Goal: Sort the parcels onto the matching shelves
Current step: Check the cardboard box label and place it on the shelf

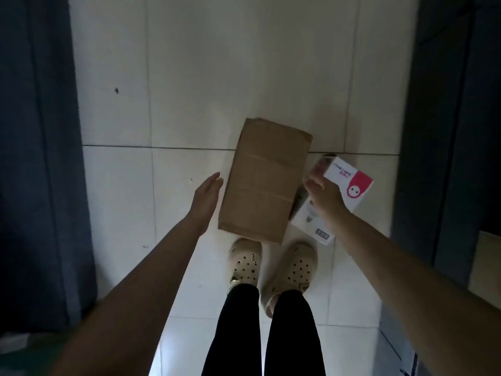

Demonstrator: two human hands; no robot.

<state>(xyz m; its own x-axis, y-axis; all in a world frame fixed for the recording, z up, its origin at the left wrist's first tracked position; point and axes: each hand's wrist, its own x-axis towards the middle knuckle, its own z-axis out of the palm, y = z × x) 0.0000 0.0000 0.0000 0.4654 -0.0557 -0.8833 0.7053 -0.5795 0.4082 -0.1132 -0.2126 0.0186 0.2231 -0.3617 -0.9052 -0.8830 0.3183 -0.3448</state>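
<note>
A brown cardboard parcel with tape bands lies lengthwise just ahead of my shoes, its near corner covering the toe of the left shoe. My left hand is flat with its fingers apart, fingertips at the parcel's left edge. A white box with a pink face logo sits to the right, partly under the brown parcel. My right hand is curled over this white box's left edge, close to the brown parcel's right side. I cannot tell whether the brown parcel rests on the floor.
White tiled floor stretches ahead. Dark blue shelf uprights stand along the left and the right, forming a narrow aisle. My beige clogs are right below the parcels.
</note>
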